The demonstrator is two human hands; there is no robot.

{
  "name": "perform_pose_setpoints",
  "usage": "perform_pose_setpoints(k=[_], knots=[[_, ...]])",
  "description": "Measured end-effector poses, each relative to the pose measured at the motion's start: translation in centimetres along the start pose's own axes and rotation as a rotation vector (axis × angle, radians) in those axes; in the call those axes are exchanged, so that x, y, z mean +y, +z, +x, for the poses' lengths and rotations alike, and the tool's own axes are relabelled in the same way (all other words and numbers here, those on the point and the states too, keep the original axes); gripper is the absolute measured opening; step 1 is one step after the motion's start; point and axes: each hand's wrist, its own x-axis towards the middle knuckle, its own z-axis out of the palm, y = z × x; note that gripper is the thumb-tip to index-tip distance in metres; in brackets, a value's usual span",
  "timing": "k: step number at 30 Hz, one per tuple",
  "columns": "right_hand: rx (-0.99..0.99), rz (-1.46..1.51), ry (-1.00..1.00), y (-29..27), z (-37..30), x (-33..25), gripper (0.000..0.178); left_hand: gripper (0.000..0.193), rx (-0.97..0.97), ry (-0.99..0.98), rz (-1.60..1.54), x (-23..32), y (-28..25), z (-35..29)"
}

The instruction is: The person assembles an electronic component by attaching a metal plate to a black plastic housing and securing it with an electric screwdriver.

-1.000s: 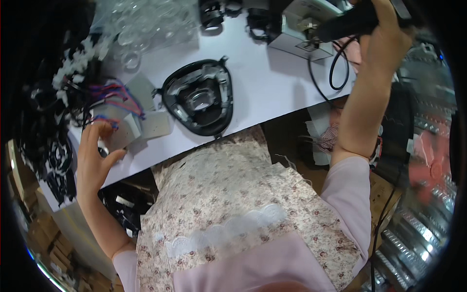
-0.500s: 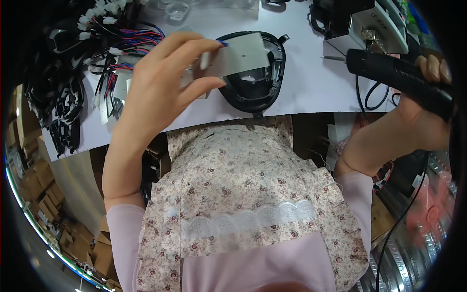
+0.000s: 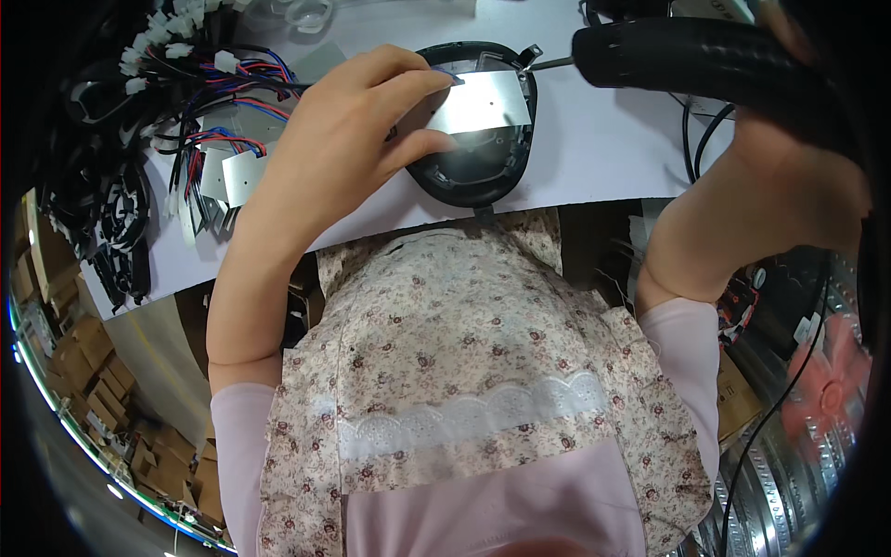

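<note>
A thin silvery metal plate [image 3: 487,100] is pinched at its left edge between the thumb and fingers of my left hand [image 3: 348,125]. It lies over the upper part of a black rounded plastic housing [image 3: 469,193], whose lower interior shows beneath it; whether the two touch everywhere I cannot tell. My right hand [image 3: 789,148] grips a thick black electric screwdriver [image 3: 682,58], held nearly level, and most of its fingers are hidden behind the tool. The thin bit points left and its tip is at the housing's upper right rim, beside the plate's corner.
Wire bundles with white connectors [image 3: 158,42] and red, blue and black leads lie at the left. Several metal plates [image 3: 243,176] sit among them, with black cables [image 3: 130,218] farther left. A clear plastic piece [image 3: 308,14] is at the back. Black cord [image 3: 710,139] loops at the right.
The screwdriver has come left and away from me, bringing its bit to the housing's rim. My left hand has shifted the plate slightly right, and it now lies flatter over the housing.
</note>
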Motion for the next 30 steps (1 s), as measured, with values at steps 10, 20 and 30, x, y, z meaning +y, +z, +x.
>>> perform_pose_setpoints(k=[10, 20, 30], knots=[[-0.067, 0.104, 0.111, 2.8, -0.1, 3.5, 0.019, 0.045, -0.009, -0.024, -0.012, -0.5, 0.2, 0.2], [-0.157, 0.224, 0.198, 4.1, -1.3, 3.7, 0.015, 0.045, -0.014, -0.067, -0.045, -0.1, 0.6, -0.6], [-0.293, 0.1, 0.253, 5.1, 1.7, 5.6, 0.014, 0.042, -0.013, -0.069, -0.092, -1.6, 0.5, 0.6]])
